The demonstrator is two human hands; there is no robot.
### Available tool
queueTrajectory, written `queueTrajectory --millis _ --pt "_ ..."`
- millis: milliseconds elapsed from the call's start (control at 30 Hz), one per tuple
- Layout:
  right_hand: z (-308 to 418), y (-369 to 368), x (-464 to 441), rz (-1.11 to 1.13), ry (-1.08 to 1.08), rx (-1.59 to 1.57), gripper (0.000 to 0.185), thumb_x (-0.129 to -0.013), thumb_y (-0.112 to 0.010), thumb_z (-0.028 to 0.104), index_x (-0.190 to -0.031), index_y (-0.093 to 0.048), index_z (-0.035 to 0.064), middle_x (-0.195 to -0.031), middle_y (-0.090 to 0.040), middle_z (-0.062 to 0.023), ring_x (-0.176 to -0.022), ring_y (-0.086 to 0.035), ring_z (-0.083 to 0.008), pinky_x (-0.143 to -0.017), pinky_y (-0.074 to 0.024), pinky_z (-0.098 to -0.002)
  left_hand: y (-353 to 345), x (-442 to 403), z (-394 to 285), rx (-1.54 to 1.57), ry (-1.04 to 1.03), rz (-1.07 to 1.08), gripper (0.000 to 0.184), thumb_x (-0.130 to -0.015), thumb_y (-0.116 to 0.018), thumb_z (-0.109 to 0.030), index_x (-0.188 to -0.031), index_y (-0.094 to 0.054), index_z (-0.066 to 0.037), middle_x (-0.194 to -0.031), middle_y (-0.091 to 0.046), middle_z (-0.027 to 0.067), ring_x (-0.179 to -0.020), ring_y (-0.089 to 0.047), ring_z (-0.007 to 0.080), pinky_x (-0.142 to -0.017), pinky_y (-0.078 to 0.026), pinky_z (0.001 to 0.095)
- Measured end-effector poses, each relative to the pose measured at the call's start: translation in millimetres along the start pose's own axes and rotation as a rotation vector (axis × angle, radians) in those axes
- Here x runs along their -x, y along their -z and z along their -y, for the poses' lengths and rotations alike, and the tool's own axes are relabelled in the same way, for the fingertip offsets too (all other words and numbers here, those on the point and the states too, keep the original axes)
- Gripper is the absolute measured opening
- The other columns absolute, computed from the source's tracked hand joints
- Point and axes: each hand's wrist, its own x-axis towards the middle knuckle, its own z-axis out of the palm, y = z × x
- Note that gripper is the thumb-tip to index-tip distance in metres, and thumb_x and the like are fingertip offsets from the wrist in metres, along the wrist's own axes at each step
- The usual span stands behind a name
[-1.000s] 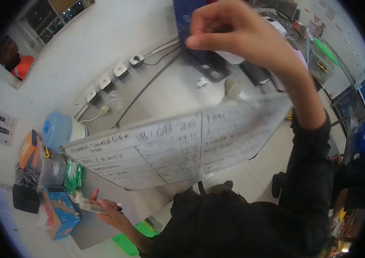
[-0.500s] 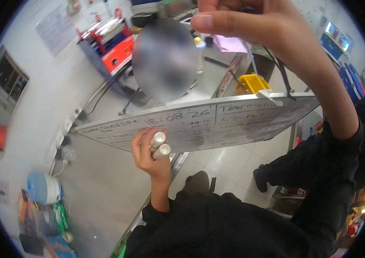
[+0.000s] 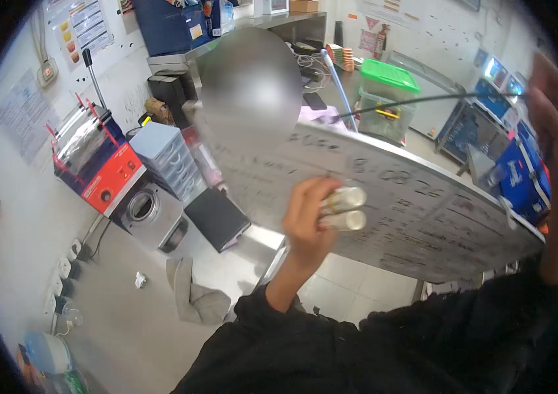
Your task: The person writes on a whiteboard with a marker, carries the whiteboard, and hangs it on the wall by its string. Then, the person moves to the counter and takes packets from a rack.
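Observation:
My left hand is closed around two thick whitish markers, their round ends pointing right. It is in front of a whiteboard covered in dark handwriting; whether it touches the board I cannot tell. The board hangs tilted, its right side lower. From its top edge a black cord stretches right to my raised right hand. That hand is blurred, but its fingers appear closed on the cord's end.
On the steel counter at left are a red-and-blue machine, a drawer unit, a black folder and a grey cloth. Behind the board stands a green-lidded clear box; a blue bag is at right.
The view has turned left. The whiteboard's tilt has changed, its right side now lower. My right hand has moved out to the right with the cord stretched; my left keeps the markers.

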Motion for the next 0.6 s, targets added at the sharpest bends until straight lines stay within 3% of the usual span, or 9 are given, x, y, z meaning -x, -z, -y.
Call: queueTrajectory --millis 33,100,233,300,333,400,467,500,600 --pt "3.9 -3.7 -9.5 -0.031 0.006 -0.011 0.026 -0.083 -0.063 0.023 -0.098 -0.062 0.0019 -0.088 -0.061 -0.0092 -0.079 -0.059 -0.0117 -0.067 -0.0483 -0.0231 -15.8 -9.1 7.4 0.072 0.000 0.066 0.024 -0.069 -0.069 -0.002 -0.092 -0.061 0.000 -0.088 -0.061 0.0122 -0.080 -0.060 0.0264 -0.070 -0.048 0.0320" --pt "-3.5 -1.3 -39.3 0.253 0.203 -0.081 0.020 -0.082 -0.060 0.009 -0.064 -0.052 0.0089 -0.045 -0.041 0.0025 -0.033 -0.026 -0.0041 -0.029 -0.0175 -0.0179 -49.8 -26.9 29.2 0.089 -0.080 0.182 0.024 -0.075 -0.064 -0.013 -0.097 -0.059 -0.005 -0.094 -0.059 0.0100 -0.077 -0.062 0.0260 -0.062 -0.051 0.0336" --pt "-87.5 27.2 -72.3 0.247 0.092 -0.094 0.022 -0.082 -0.060 0.008 -0.064 -0.048 0.0121 -0.047 -0.037 0.0054 -0.035 -0.025 -0.0019 -0.031 -0.0136 -0.0183 -108.2 -19.3 56.0 0.308 -0.087 0.454 0.051 -0.091 -0.036 -0.052 -0.101 -0.059 -0.007 -0.098 -0.059 0.0102 -0.082 -0.062 0.0271 -0.062 -0.051 0.0342" --pt "-145.6 52.4 -86.2 0.147 -0.505 -0.221 0.021 -0.083 -0.060 0.010 -0.065 -0.049 0.0124 -0.047 -0.036 0.0055 -0.035 -0.024 -0.0017 -0.032 -0.0122 -0.0183 -121.3 -8.4 65.0 0.443 0.006 0.574 0.023 -0.085 -0.059 -0.023 -0.095 -0.063 -0.002 -0.091 -0.063 0.0108 -0.079 -0.065 0.0232 -0.065 -0.053 0.0295" --pt "-161.7 49.4 -90.5 0.110 -0.698 -0.265 0.021 -0.083 -0.060 0.010 -0.065 -0.049 0.0124 -0.047 -0.036 0.0055 -0.035 -0.024 -0.0017 -0.032 -0.0117 -0.0183 -125.5 -1.7 74.8 0.427 0.011 0.556 0.023 -0.085 -0.059 -0.023 -0.095 -0.063 -0.002 -0.091 -0.063 0.0108 -0.079 -0.065 0.0232 -0.065 -0.053 0.0295" --pt "-213.2 7.4 -71.9 0.110 -0.776 -0.259 0.020 -0.083 -0.060 0.011 -0.066 -0.049 0.0120 -0.048 -0.037 0.0051 -0.036 -0.025 -0.0019 -0.033 -0.0127 -0.0182 -127.3 11.3 103.4 0.339 0.232 0.602 0.033 -0.091 -0.049 -0.033 -0.104 -0.060 -0.005 -0.099 -0.062 0.0113 -0.086 -0.063 0.0293 -0.073 -0.052 0.0351" --pt "-270.8 -56.3 -36.5 0.158 -0.823 -0.270 0.019 -0.083 -0.060 0.012 -0.067 -0.050 0.0116 -0.049 -0.038 0.0048 -0.037 -0.026 -0.0020 -0.034 -0.0136 -0.0181 -125.0 17.9 135.9 -0.014 0.490 0.502 0.023 -0.082 -0.055 -0.007 -0.104 -0.061 -0.004 -0.103 -0.063 0.0131 -0.089 -0.063 0.0313 -0.076 -0.052 0.0358" --pt "-295.8 -92.4 -18.6 0.197 -0.851 -0.291 0.019 -0.083 -0.060 0.012 -0.067 -0.050 0.0114 -0.050 -0.038 0.0046 -0.037 -0.026 -0.0021 -0.034 -0.0140 -0.0181 -125.6 26.0 158.4 -0.243 0.678 0.459 0.036 -0.072 -0.052 0.007 -0.105 -0.062 -0.006 -0.105 -0.063 0.0149 -0.090 -0.063 0.0330 -0.077 -0.052 0.0373" --pt "-348.2 -194.1 35.5 0.334 -0.929 -0.361 0.018 -0.083 -0.060 0.013 -0.069 -0.050 0.0108 -0.051 -0.039 0.0041 -0.039 -0.028 -0.0023 -0.035 -0.0154 -0.0180 -110.7 37.2 210.7 -0.550 0.756 0.431 0.026 -0.075 -0.057 -0.002 -0.101 -0.063 -0.005 -0.097 -0.064 0.0168 -0.086 -0.062 0.0362 -0.074 -0.051 0.0408"
